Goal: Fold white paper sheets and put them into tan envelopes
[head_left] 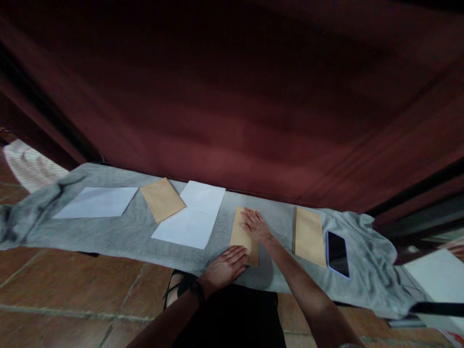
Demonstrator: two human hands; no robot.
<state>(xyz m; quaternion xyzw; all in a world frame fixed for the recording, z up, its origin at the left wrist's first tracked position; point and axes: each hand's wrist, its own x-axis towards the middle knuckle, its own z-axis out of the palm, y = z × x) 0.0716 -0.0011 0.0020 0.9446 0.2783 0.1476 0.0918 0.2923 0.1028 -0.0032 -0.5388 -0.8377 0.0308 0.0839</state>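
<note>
A brown envelope [239, 233] lies on the grey cloth [123, 232] in front of me. My right hand [255, 225] rests flat on its upper part, fingers stretched out. My left hand [226, 266] lies flat with spread fingers at the envelope's near edge, fingertips touching its lower corner. Neither hand holds anything.
Another brown envelope [309, 236] and a dark phone [337, 253] lie to the right. To the left are a white sheet [194, 216], a third brown envelope [162, 198] and a pale envelope [97, 202]. A dark red curtain [232, 106] hangs behind. Tiled floor [72, 290] lies below.
</note>
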